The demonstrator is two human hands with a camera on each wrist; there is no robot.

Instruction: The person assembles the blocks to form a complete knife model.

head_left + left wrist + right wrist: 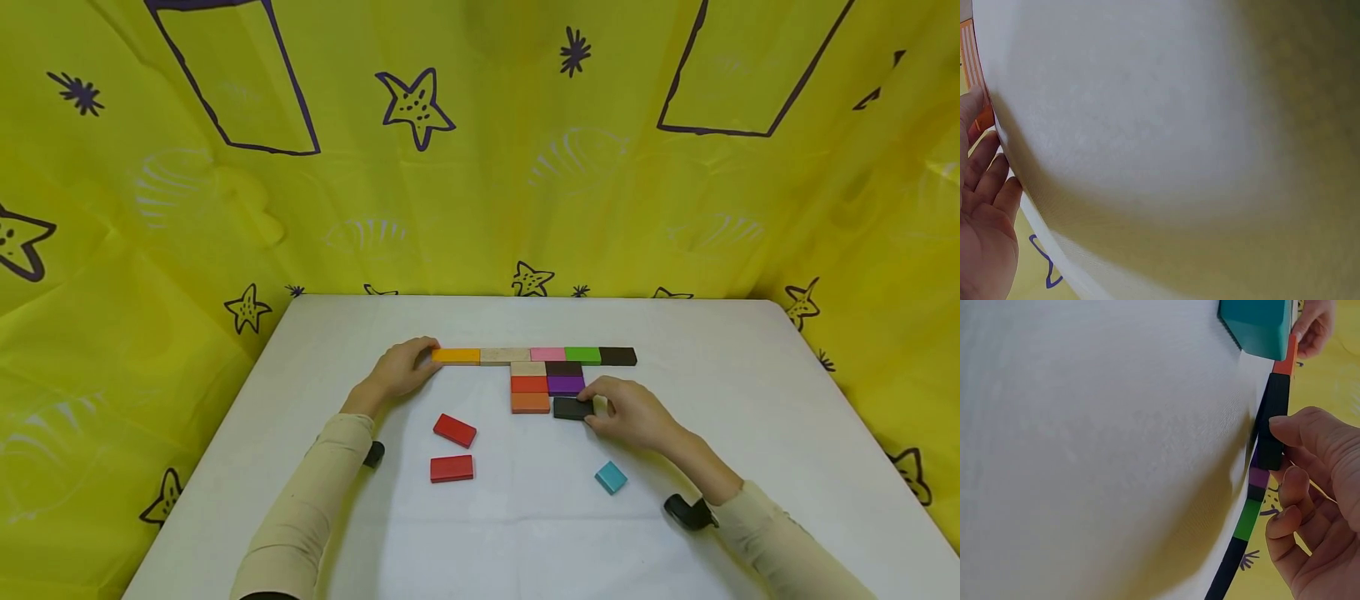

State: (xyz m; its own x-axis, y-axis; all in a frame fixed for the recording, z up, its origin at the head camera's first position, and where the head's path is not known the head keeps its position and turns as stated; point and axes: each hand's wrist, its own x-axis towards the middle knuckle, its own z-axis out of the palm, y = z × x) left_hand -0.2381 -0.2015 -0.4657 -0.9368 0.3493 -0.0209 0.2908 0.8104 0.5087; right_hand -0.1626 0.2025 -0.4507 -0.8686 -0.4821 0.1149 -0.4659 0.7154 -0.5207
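Note:
My right hand (628,412) pinches a black block (573,408) between thumb and fingers, just below the purple block (566,385) and beside the orange block (530,403). In the right wrist view, the thumb (1291,428) lies across that black block's side. At the left end of the top row, my left hand (402,367) grips the end of a yellow-orange block (457,357). That row continues with a plain wood block (505,357), then pink, green and dark brown ones. Beneath it sit plain wood, dark brown and red blocks (528,384), touching each other.
Two loose red blocks (454,430) lie on the white table (517,558) nearer to me, left of the middle. A turquoise block (611,477) lies in front of my right hand. Yellow patterned cloth (480,192) hangs behind and beside the table.

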